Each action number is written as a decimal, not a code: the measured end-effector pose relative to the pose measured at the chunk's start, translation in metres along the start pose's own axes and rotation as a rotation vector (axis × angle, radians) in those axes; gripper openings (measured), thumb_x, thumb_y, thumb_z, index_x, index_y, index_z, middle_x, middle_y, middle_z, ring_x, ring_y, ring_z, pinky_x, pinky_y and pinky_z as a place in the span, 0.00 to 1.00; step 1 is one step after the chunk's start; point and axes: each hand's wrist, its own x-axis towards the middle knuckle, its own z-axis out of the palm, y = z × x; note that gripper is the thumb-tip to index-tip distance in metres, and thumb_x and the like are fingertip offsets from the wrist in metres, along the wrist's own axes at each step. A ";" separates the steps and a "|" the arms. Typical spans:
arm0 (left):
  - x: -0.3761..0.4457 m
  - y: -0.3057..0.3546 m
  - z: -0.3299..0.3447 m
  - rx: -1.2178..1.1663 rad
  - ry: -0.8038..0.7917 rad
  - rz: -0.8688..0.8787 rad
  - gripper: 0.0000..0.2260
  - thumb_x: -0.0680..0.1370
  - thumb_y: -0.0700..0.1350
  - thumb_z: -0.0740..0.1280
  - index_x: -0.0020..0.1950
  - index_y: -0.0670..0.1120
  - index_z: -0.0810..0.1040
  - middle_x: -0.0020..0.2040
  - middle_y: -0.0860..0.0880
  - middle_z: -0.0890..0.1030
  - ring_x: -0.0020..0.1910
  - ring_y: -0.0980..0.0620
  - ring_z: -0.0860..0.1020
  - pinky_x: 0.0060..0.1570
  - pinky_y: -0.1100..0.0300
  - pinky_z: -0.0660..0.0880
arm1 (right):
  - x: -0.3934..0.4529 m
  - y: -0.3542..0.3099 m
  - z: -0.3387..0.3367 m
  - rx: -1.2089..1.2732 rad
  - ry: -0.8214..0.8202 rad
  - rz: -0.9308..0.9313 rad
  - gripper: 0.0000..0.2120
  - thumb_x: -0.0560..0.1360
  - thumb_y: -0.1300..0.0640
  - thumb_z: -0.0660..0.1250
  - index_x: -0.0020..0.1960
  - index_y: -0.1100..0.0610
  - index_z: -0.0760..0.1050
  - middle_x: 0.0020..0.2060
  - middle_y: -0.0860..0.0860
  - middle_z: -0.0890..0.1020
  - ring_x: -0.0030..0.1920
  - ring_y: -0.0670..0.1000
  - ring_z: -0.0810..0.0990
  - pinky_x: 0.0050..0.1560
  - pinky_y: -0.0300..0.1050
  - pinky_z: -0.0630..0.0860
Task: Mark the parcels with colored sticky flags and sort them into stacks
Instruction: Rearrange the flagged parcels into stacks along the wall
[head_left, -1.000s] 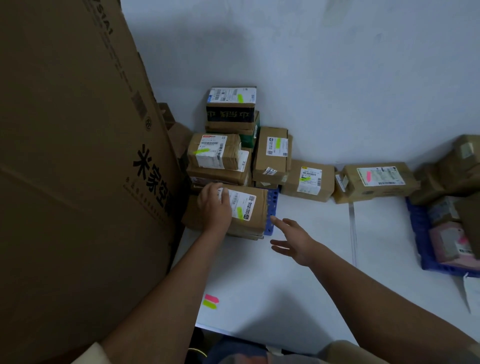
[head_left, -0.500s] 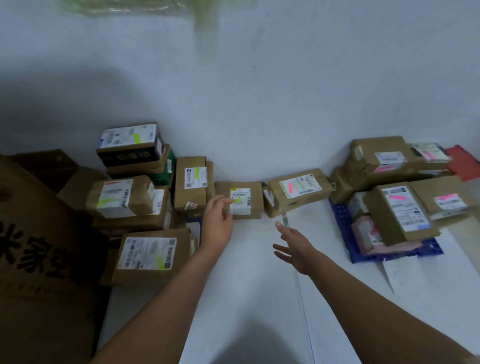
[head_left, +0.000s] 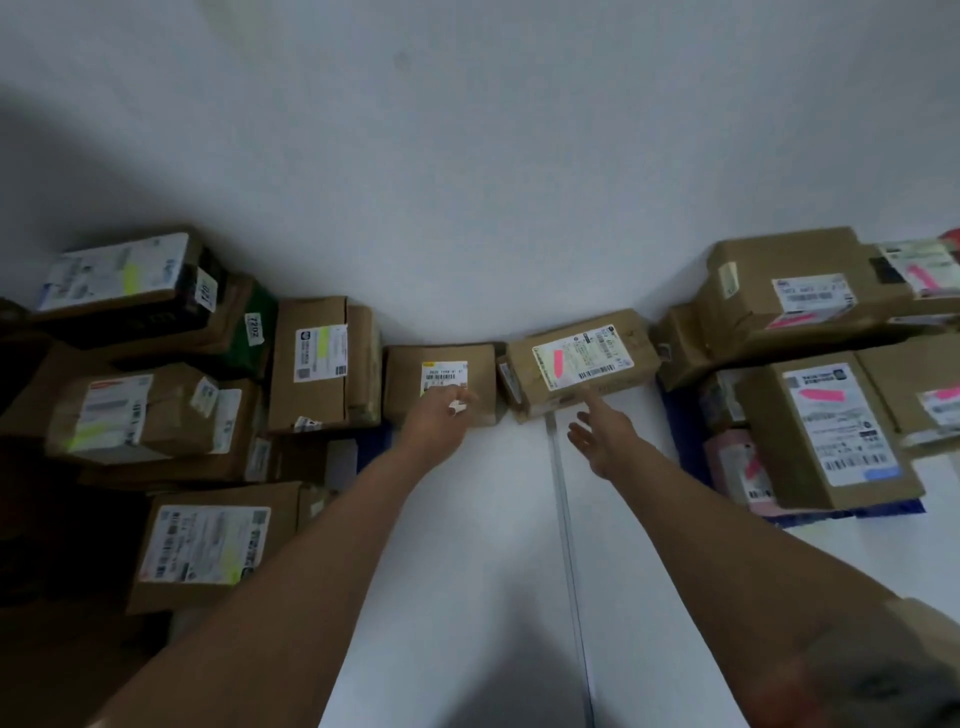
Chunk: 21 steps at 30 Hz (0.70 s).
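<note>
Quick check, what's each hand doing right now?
Left hand: fingers on the small brown cardboard parcel by the wall; grip cannot be told.
Right hand: open, fingers spread, holding nothing.

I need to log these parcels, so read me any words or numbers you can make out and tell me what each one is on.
"120", roughly: small white sticker on the black box, top left.
"1202", roughly: small white sticker on the green box.
All shipping labels, including the one on the small middle parcel: barcodes and print too blurred to read.

Dim, soft indoor light; dark shadow fills the lower left corner, motion blur smears parcel labels, and wide-angle distortion bends the edges.
</note>
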 end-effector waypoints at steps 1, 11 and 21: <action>0.001 0.000 -0.001 -0.007 0.001 -0.020 0.11 0.81 0.37 0.62 0.61 0.42 0.80 0.68 0.45 0.73 0.66 0.46 0.73 0.65 0.56 0.71 | 0.005 -0.002 0.002 0.010 0.004 0.013 0.32 0.75 0.45 0.70 0.73 0.59 0.65 0.68 0.57 0.71 0.66 0.57 0.73 0.68 0.51 0.72; 0.006 -0.007 0.006 0.033 -0.006 -0.071 0.11 0.81 0.39 0.63 0.62 0.43 0.79 0.71 0.46 0.71 0.69 0.48 0.70 0.64 0.61 0.67 | 0.037 -0.007 0.021 0.133 0.012 0.027 0.16 0.75 0.48 0.71 0.58 0.55 0.73 0.55 0.53 0.80 0.49 0.49 0.79 0.51 0.43 0.77; 0.004 -0.001 0.012 -0.062 -0.055 -0.125 0.07 0.81 0.41 0.63 0.55 0.50 0.78 0.70 0.46 0.71 0.66 0.47 0.71 0.56 0.60 0.71 | 0.010 0.027 -0.010 0.211 0.047 -0.125 0.22 0.75 0.50 0.71 0.65 0.58 0.74 0.55 0.55 0.84 0.52 0.54 0.84 0.53 0.50 0.82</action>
